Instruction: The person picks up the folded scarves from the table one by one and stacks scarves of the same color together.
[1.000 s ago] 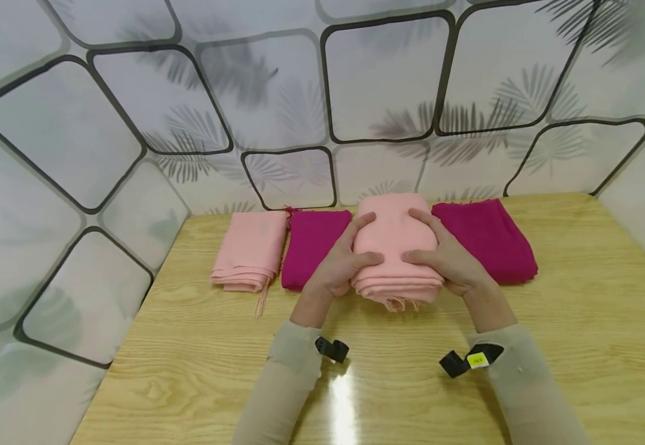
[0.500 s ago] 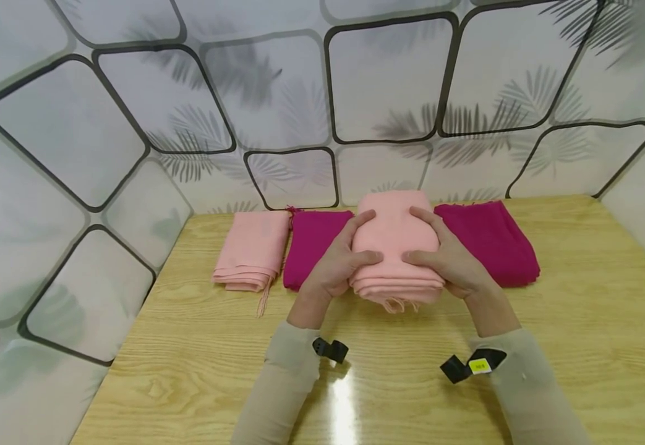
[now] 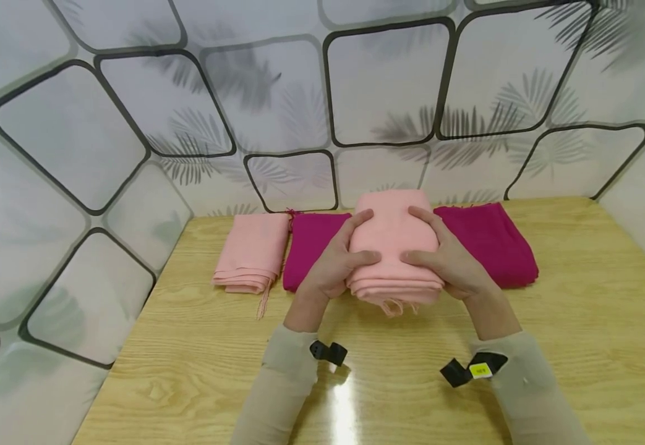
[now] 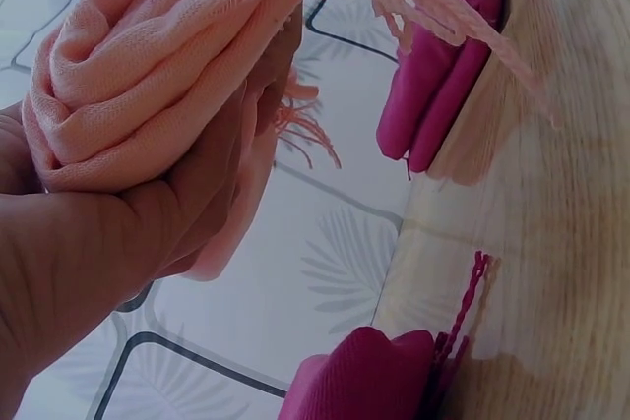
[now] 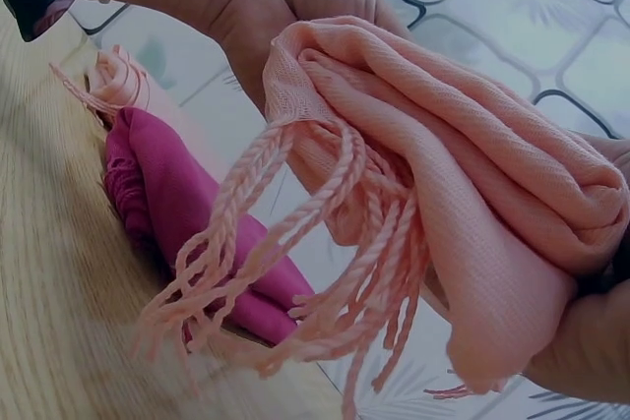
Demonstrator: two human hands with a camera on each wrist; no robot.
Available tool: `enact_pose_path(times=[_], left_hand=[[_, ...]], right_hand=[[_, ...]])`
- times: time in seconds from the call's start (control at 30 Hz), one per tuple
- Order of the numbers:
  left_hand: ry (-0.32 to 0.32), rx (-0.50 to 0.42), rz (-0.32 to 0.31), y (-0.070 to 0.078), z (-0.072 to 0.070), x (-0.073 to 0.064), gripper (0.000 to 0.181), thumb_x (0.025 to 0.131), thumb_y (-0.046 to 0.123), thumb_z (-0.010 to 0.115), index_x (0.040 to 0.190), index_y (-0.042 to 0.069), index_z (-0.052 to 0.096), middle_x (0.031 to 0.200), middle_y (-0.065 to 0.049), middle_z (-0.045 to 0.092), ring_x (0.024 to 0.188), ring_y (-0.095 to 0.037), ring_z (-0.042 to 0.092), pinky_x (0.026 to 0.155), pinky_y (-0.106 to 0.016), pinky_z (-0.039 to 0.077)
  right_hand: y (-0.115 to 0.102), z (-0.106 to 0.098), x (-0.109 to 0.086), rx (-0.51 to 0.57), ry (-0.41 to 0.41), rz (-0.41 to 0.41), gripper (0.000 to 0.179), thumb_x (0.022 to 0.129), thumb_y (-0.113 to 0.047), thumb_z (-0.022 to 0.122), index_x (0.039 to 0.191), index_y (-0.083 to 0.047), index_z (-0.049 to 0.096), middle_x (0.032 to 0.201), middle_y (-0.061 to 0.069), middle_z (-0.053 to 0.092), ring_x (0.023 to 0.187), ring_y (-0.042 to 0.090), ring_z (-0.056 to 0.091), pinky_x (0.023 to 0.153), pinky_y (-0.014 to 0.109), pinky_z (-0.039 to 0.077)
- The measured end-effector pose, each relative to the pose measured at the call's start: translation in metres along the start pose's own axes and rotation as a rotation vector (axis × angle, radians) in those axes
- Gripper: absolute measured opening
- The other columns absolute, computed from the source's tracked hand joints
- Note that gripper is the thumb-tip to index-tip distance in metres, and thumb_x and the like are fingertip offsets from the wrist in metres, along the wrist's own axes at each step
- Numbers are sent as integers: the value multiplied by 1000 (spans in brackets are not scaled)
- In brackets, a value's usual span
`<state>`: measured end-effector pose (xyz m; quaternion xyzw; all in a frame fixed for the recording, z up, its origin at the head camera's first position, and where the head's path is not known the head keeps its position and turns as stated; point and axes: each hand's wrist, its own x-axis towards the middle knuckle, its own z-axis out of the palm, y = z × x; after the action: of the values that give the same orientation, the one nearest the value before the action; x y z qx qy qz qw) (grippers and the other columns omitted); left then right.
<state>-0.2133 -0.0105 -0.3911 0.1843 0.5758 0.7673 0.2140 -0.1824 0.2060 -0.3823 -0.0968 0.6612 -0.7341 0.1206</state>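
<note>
A thick folded pink scarf is held between both hands, lifted over the table. My left hand grips its left side, thumb on top and fingers along the edge. On the right side my right hand holds it the same way. Braided fringe dangles from the scarf's near end, plain in the right wrist view as tassels. From the left wrist view, the left palm supports the folds, and a gap separates the scarf from the tabletop.
Along the back of the wooden table lie another folded pink scarf at left, a magenta scarf beside it, partly behind the left hand, and a second magenta scarf at right. A patterned cloth wall stands behind.
Both hands have raised the pink scarf slightly, and it looks a little larger in the head view. Their grip is the same, and the other scarves stay where they were.
</note>
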Motion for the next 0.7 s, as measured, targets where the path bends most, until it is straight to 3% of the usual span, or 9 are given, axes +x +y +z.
enact_pose_path(times=[0.43, 0.7], left_hand=[[9, -18, 10, 3, -1, -7, 74, 90, -10, 57, 152, 21, 32, 142, -12, 36, 102, -18, 56, 78, -26, 52], [-32, -35, 31, 9, 0, -8, 71, 92, -8, 56, 152, 21, 32, 142, -11, 38, 99, -18, 59, 77, -26, 53]], right_hand=[[-3, 6, -2, -6, -16, 10, 82, 95, -3, 62, 156, -27, 13, 146, 12, 24, 112, 25, 50, 79, 27, 55], [-7, 6, -6, -13, -33, -17, 80, 96, -5, 60, 156, -29, 11, 149, 11, 20, 114, 24, 48, 79, 28, 55]])
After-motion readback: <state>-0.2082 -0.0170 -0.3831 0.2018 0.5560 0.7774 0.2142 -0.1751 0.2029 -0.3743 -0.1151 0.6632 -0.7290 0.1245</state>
